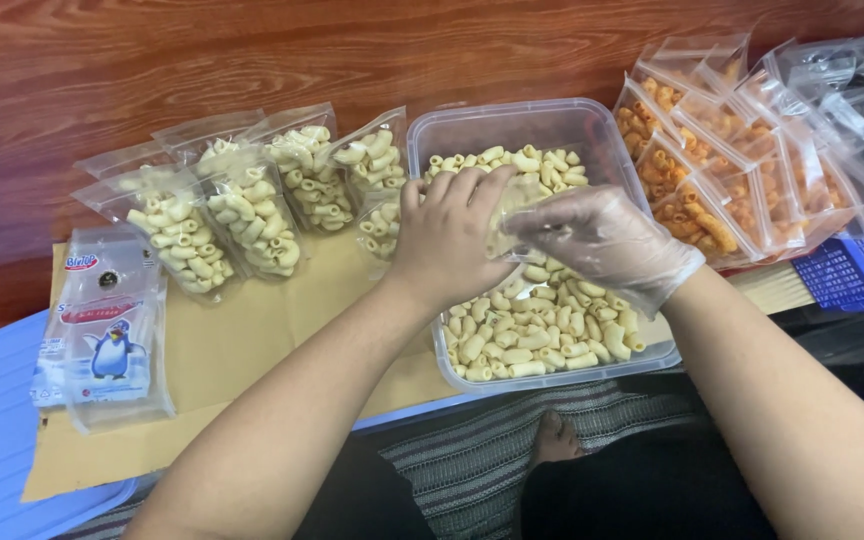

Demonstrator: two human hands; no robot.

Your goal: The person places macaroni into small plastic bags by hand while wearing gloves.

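Over the clear plastic tub of pale macaroni-shaped snacks we have both hands together on one small clear bag: our bare left hand pinches the bag's near side, and our right hand, in a thin clear glove, closes on its other side, so the bag hangs just above the heap at the tub's centre. To do this well, we judge the mouth should be kept wide and directly over the tub, so any stray pieces drop back in rather than onto the brown paper. The gloved hand is the one that should touch the food; the bare one should keep to the plastic. At ten o'clock from the tub lie the filled pale bags, a fair guide to how full each should be. At two o'clock are bags of orange snacks, and at eight o'clock a flat pack of empty bags.
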